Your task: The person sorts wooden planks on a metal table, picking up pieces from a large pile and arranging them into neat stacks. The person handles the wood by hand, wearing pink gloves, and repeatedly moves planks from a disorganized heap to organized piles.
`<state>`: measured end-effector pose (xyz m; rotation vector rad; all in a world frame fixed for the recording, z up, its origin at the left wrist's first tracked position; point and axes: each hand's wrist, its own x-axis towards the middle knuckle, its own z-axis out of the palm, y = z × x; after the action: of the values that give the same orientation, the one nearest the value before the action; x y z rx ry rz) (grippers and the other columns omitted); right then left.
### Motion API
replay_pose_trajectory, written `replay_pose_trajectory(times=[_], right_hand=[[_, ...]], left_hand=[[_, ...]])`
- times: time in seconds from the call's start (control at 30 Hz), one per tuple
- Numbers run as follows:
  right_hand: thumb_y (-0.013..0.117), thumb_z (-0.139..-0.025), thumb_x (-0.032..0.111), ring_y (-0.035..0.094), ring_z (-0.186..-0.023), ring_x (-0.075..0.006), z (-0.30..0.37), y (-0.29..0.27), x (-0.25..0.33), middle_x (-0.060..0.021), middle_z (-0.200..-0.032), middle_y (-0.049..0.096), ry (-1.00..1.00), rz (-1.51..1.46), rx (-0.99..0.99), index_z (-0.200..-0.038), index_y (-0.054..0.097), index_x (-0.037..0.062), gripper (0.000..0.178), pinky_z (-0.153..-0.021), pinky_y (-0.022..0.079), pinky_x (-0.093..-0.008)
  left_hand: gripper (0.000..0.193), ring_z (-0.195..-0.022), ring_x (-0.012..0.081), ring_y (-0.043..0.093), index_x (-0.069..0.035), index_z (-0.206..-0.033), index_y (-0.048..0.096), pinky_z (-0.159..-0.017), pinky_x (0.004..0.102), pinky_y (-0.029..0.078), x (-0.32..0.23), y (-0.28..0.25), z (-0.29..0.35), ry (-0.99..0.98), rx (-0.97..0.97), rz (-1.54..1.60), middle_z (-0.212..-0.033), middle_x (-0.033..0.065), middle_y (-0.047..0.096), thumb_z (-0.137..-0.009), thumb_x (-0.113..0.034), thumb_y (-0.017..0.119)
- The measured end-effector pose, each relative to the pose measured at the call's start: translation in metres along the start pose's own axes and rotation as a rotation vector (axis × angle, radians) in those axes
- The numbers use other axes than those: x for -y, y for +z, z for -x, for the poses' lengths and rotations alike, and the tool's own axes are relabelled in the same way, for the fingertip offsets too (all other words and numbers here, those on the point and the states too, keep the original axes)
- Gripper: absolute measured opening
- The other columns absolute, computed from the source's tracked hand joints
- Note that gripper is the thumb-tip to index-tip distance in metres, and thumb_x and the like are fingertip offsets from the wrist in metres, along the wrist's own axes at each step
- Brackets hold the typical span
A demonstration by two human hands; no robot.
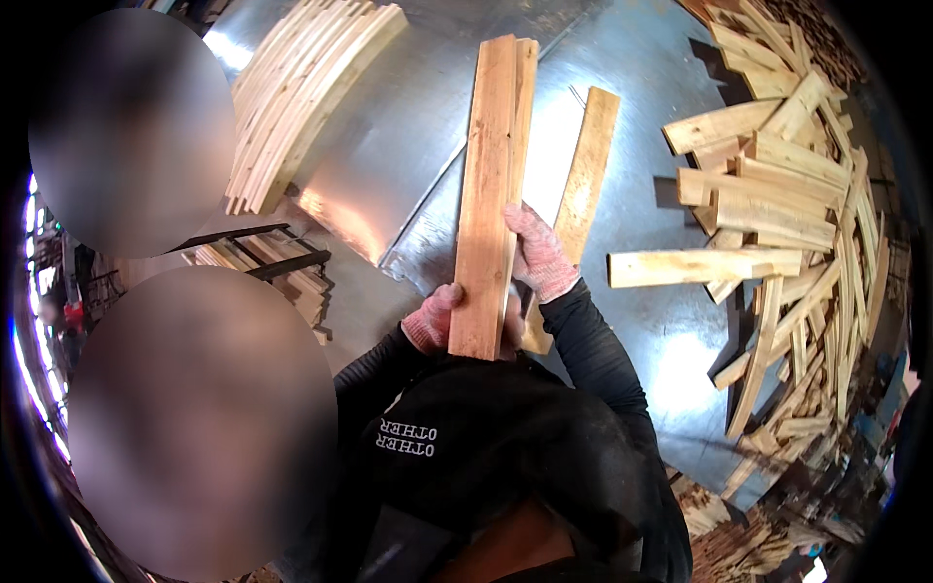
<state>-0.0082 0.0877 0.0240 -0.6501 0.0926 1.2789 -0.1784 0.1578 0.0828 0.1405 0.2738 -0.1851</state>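
Note:
Both my hands wear pinkish knit gloves. In front of me they hold a wooden board [484, 194] upright in the picture, with its broad face toward me. A second narrow board [526, 107] shows along its right edge, seemingly held together with it. My left hand [433, 319] is closed on the lower left edge, its fingers partly hidden behind the wood. Higher up on the right side, my right hand [540, 255] grips the boards, thumb and fingers against the edge. A loose board [589, 165] lies on the metal table just beyond my right hand.
A shiny metal table [641, 321] spreads ahead and right. A jumbled pile of boards [787, 194] covers its right side, one board [705, 266] jutting toward me. Neatly stacked strips [316, 87] stand at the far left. Below them, more wood lies near a dark metal frame [287, 262].

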Motion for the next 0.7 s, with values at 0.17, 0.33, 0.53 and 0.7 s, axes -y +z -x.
replay_pose_trajectory(times=[0.17,0.33,0.53,0.7], right_hand=[[0.069,-0.09,0.043,0.053,-0.129,-0.0336,-0.043,0.062,-0.011,-0.0206,-0.137,0.057,-0.02,0.99,-0.406,-0.153,0.029,-0.001,0.087,-0.107,0.041,-0.0381],[0.058,-0.093,0.058,0.047,-0.135,-0.0406,-0.08,0.106,-0.026,-0.0267,-0.144,0.05,0.301,1.398,-0.157,-0.155,0.024,-0.0009,0.092,-0.111,0.038,-0.0386],[0.065,-0.098,0.022,0.057,-0.127,-0.0238,-0.096,0.054,-0.066,-0.018,-0.133,0.063,0.07,1.33,0.116,-0.14,0.051,-0.0023,0.051,-0.104,0.044,-0.0299],[0.066,-0.095,0.024,0.058,-0.125,-0.0314,-0.043,0.051,0.009,-0.023,-0.13,0.062,-0.384,1.413,-0.327,-0.14,0.05,-0.0037,0.056,-0.107,0.044,-0.0382]], left_hand=[[0.098,-0.113,0.0378,0.061,-0.001,-0.144,0.031,-0.096,0.0461,0.05,-0.051,-0.002,0.004,0.056,-0.88,-1.208,-0.124,0.0212,0.059,-0.075,-0.047,0.082],[0.106,-0.118,0.0395,0.06,-0.006,-0.145,0.022,-0.097,0.0485,0.048,-0.08,-0.067,0.011,0.114,-1.088,-1.6,-0.125,0.0215,0.06,-0.07,-0.043,0.087],[0.075,-0.113,0.0337,0.063,-0.011,-0.138,0.041,-0.094,0.0409,0.052,-0.151,-0.09,0.075,-0.015,-1.15,-1.557,-0.123,0.0168,0.062,-0.079,-0.035,0.079],[0.088,-0.125,0.037,0.053,-0.012,-0.147,0.037,-0.101,0.0469,0.047,-0.184,-0.066,0.103,0.271,-1.522,-2.057,-0.137,0.0183,0.053,-0.075,-0.038,0.08]])
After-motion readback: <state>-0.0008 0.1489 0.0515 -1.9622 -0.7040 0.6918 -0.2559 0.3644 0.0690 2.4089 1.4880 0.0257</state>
